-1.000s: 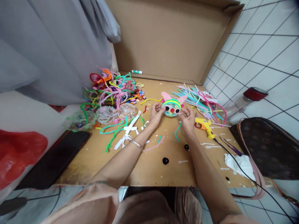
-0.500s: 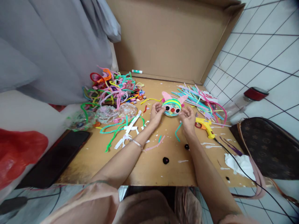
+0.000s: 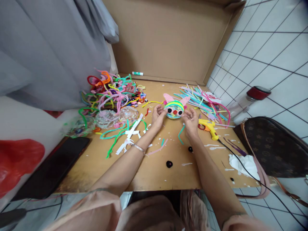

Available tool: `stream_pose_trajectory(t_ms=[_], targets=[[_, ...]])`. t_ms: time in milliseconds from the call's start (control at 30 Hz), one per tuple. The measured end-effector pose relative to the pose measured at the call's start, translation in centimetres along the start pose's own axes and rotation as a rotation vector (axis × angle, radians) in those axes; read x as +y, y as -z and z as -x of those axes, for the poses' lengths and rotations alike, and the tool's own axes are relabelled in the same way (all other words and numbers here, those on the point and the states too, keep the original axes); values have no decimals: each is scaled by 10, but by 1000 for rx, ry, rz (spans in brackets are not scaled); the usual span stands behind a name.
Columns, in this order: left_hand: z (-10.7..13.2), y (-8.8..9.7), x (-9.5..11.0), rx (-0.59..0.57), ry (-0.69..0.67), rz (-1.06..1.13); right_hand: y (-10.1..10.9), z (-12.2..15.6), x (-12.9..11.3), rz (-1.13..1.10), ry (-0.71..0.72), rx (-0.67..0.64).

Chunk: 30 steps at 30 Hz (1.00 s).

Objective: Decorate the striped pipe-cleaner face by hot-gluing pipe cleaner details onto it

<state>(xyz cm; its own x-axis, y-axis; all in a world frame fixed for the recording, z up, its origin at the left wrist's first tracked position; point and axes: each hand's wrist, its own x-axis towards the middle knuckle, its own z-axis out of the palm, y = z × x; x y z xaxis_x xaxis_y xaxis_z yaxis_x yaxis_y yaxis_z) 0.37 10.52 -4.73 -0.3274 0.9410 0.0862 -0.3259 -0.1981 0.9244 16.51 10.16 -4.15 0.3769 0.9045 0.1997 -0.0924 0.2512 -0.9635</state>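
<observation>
Between my hands is a small animal-face craft [image 3: 174, 114] with pink ears, a yellow and green band, black eyes and a red nose. It faces me, tilted upright at the middle of the table. My left hand [image 3: 158, 118] pinches its left edge between thumb and fingers. On the opposite edge, my right hand [image 3: 191, 122] holds it with bent fingers. A bent teal pipe cleaner [image 3: 180, 135] lies just below the right fingers. Close to my right forearm are a yellow glue gun [image 3: 211, 128] and a black pompom-like piece [image 3: 190, 149].
A heap of coloured pipe cleaners [image 3: 113, 93] and clear round pieces [image 3: 128, 114] lies left, straight pipe cleaners [image 3: 197, 100] right. White paper strips [image 3: 131, 131], a phone-like black slab [image 3: 54, 166], a glue stick [image 3: 138, 73], a bottle [image 3: 250, 102] and a brown bag [image 3: 274, 147] surround them.
The whole view has shifted slightly, so things sit a little further left. Both hands keep their hold on the craft, with hardly any movement.
</observation>
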Motion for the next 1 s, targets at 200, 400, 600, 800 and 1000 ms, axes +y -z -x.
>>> stream_pose_trajectory(t_ms=[200, 400, 600, 800, 1000], targets=[[-3, 5, -2, -2, -59, -30, 0, 0, 1, 5, 20, -11], [-6, 10, -4, 59, -146, -77, -2, 2, -1, 24, 31, 30], [-5, 13, -4, 60, -218, -103, -2, 0, -5, 50, 33, 34], [2, 12, -1, 55, -258, -108, -2, -3, -7, 64, 52, 61], [6, 17, 3, 44, -256, -139, -5, -3, -4, 62, 52, 98]])
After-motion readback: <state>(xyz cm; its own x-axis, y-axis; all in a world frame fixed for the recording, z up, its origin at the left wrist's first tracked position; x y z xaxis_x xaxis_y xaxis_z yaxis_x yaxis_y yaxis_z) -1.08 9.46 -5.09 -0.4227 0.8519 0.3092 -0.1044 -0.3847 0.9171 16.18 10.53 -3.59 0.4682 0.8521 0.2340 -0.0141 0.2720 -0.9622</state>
